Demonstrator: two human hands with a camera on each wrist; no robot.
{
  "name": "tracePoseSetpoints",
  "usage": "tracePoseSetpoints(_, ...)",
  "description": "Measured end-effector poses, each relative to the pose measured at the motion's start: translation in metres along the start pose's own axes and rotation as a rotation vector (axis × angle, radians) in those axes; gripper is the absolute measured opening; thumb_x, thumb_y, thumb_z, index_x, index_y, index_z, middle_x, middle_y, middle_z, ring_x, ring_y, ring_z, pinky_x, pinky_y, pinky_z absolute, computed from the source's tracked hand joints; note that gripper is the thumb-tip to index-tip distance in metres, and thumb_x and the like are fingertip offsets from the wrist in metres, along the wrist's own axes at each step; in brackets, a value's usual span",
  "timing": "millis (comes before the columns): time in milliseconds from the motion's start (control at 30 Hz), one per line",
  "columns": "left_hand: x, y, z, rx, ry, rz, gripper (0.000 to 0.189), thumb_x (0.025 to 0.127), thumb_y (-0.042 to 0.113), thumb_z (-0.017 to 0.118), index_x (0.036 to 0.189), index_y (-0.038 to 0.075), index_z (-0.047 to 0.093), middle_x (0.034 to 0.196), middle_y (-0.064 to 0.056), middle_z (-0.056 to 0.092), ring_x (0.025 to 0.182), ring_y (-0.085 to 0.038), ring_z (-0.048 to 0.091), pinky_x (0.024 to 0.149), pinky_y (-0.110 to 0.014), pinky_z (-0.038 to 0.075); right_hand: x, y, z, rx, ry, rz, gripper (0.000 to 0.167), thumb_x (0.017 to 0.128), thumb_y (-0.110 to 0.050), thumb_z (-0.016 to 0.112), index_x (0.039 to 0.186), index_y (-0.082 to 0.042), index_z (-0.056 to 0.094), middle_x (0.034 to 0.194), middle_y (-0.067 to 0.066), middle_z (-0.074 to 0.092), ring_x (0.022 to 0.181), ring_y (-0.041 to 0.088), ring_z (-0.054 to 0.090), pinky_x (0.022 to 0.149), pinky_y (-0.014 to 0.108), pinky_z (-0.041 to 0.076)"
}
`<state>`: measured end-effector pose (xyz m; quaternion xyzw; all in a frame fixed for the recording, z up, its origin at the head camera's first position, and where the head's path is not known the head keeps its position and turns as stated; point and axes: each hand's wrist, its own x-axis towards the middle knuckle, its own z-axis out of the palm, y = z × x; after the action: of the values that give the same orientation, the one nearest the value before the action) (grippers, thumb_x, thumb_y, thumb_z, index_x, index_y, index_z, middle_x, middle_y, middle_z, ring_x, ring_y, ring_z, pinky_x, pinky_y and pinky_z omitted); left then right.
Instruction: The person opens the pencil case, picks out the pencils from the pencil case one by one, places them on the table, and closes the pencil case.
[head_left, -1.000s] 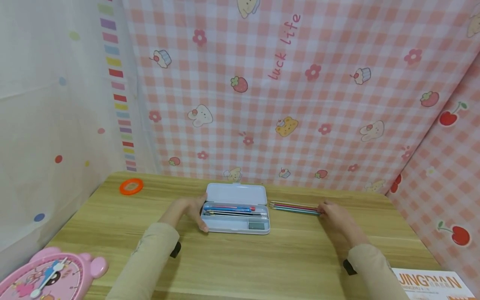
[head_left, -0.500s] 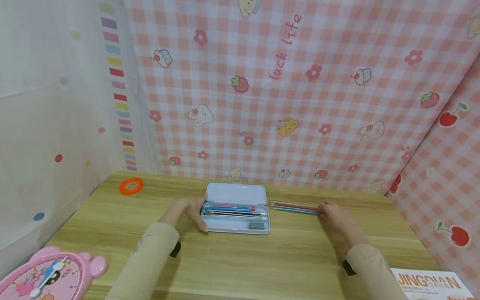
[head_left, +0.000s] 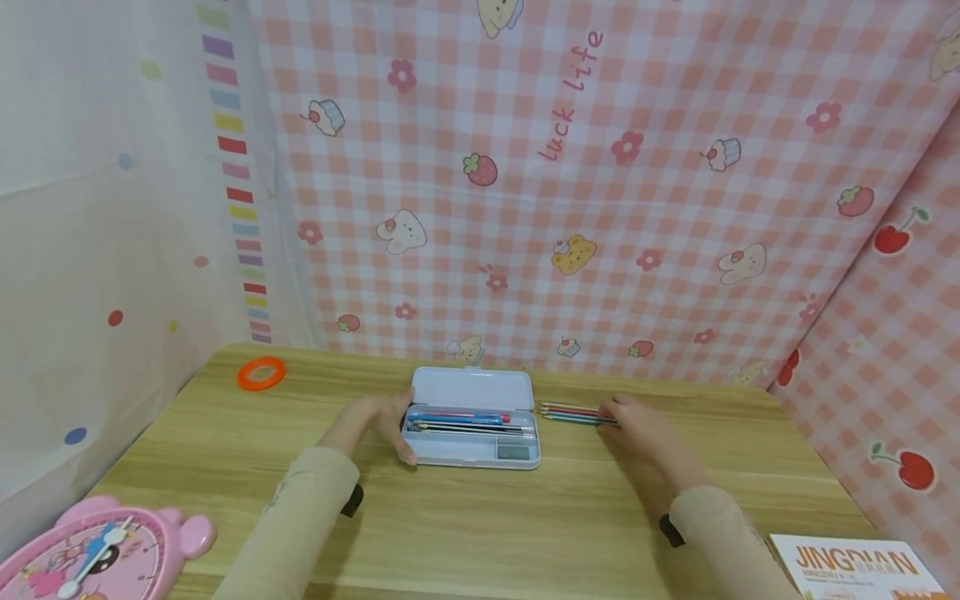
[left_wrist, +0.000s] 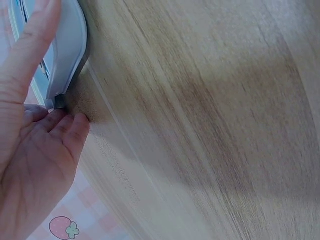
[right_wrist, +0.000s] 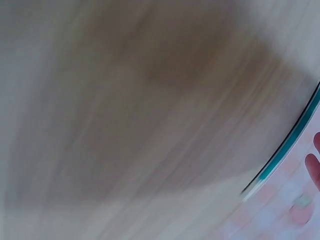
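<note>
The open pencil case [head_left: 457,450] lies on the table with its lid [head_left: 474,388] tipped back. Inside are a blue-and-red pen [head_left: 457,417], several slim pencils [head_left: 468,427] and a dark eraser [head_left: 513,452]. My left hand [head_left: 386,421] grips the case's left end, thumb at the front corner. In the left wrist view its fingers [left_wrist: 70,131] curl in under the case edge. To the right of the case lies a row of colored pencils [head_left: 573,412], tips leftward; my right hand [head_left: 637,425] pinches across it and hides its right end. A teal pencil [right_wrist: 285,147] shows in the right wrist view.
An orange tape ring [head_left: 261,373] lies at the back left. A pink clock [head_left: 112,554] stands at the front left, and a white printed booklet [head_left: 855,562] at the front right. A checked curtain [head_left: 525,208] hangs behind the table.
My right hand has slid left along the colored pencils, closer to the case, while their tips have stayed in place. My left hand and the case have not moved.
</note>
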<state>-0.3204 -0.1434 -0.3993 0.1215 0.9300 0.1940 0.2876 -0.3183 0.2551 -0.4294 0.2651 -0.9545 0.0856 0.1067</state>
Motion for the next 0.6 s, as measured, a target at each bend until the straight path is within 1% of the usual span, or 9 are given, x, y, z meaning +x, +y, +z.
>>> tracePoseSetpoints(133, 0.0, 0.0, 0.0, 0.012, 0.003, 0.002, 0.123, 0.064, 0.036, 0.082, 0.143, -0.007, -0.001, 0.151, -0.027, 0.005, 0.14, -0.037, 0.009, 0.116, -0.046, 0.013, 0.014, -0.022, 0.009, -0.002, 0.046, -0.074, 0.014, 0.08, -0.017, 0.069, 0.089, -0.007, 0.064, 0.083, 0.003, 0.058, 0.074, 0.017, 0.057, 0.067, 0.035, 0.05)
tracePoseSetpoints(333, -0.001, 0.0, 0.0, 0.019, 0.005, -0.004, 0.124, 0.063, 0.038, 0.082, 0.144, -0.007, -0.001, 0.151, -0.026, 0.006, 0.141, -0.037, 0.008, 0.116, -0.045, 0.012, 0.036, -0.055, 0.011, 0.059, 0.059, -0.13, 0.013, 0.081, -0.014, 0.068, 0.092, -0.007, 0.067, 0.083, 0.002, 0.06, 0.078, 0.018, 0.061, 0.07, 0.035, 0.052)
tracePoseSetpoints(467, 0.0, 0.0, 0.0, 0.017, 0.005, -0.014, 0.125, 0.062, 0.039, 0.082, 0.144, -0.005, -0.001, 0.151, -0.025, 0.006, 0.141, -0.036, 0.008, 0.116, -0.045, 0.012, 0.049, -0.073, 0.011, 0.07, 0.034, -0.197, 0.01, 0.082, -0.012, 0.067, 0.091, -0.007, 0.067, 0.083, 0.002, 0.061, 0.078, 0.017, 0.061, 0.07, 0.032, 0.053)
tracePoseSetpoints(533, 0.001, 0.0, 0.0, 0.011, 0.005, -0.015, 0.125, 0.062, 0.039, 0.082, 0.144, -0.005, -0.002, 0.152, -0.025, 0.005, 0.141, -0.036, 0.008, 0.116, -0.045, 0.012, 0.054, -0.081, 0.012, 0.066, -0.003, -0.219, 0.009, 0.083, -0.011, 0.066, 0.091, -0.007, 0.067, 0.085, 0.003, 0.063, 0.08, 0.017, 0.062, 0.071, 0.031, 0.053)
tracePoseSetpoints(600, 0.001, 0.0, 0.0, 0.007, 0.002, -0.013, 0.125, 0.063, 0.038, 0.082, 0.144, -0.005, -0.003, 0.151, -0.025, 0.004, 0.141, -0.036, 0.007, 0.116, -0.045, 0.012, 0.059, -0.087, 0.014, 0.08, -0.056, -0.215, 0.008, 0.084, -0.011, 0.064, 0.091, -0.007, 0.067, 0.087, 0.003, 0.066, 0.082, 0.017, 0.063, 0.072, 0.031, 0.053)
